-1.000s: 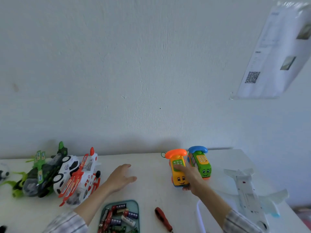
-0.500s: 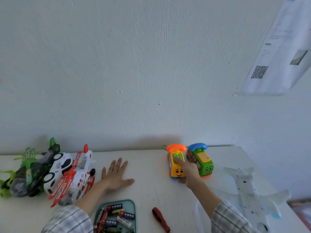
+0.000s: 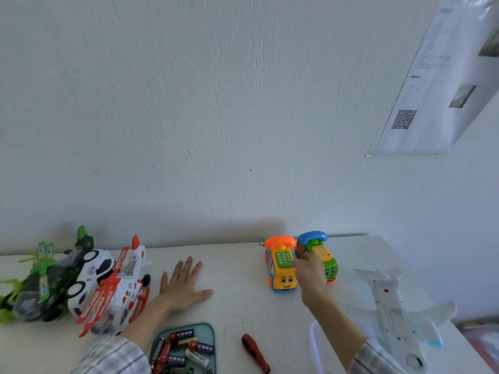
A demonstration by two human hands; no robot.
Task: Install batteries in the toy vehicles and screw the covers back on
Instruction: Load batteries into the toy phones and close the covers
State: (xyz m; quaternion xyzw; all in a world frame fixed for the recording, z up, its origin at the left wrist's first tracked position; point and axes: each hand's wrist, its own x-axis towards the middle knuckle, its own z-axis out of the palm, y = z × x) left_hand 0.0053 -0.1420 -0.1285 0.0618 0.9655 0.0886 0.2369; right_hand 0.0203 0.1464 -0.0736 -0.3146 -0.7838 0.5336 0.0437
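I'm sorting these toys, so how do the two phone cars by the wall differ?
The yellow phone car has an orange handset and green keypad; the green phone car has a blue handset and yellow keypad. The right hand touches the yellow one's keypad; whether it touches the green one is unclear. Both stand upright, smiling faces toward the camera.

1. White surface (image 3: 243, 306) in front of me, butted against the wall.
2. Pale, lightly textured wall (image 3: 216, 103) fills most of the view, with a few small marks and a tiny dark dot near the middle.
3. Printed paper sheet (image 3: 442, 85) hangs on the wall at upper right, tilted in my view, lower edge curling off the wall.
4. The sheet carries a QR code (image 3: 403, 119), lines of text too blurred to read and two small photos.
5. Blurry pinkish stuff (image 3: 483, 338) lies past the surface's right edge; can't tell what it is.
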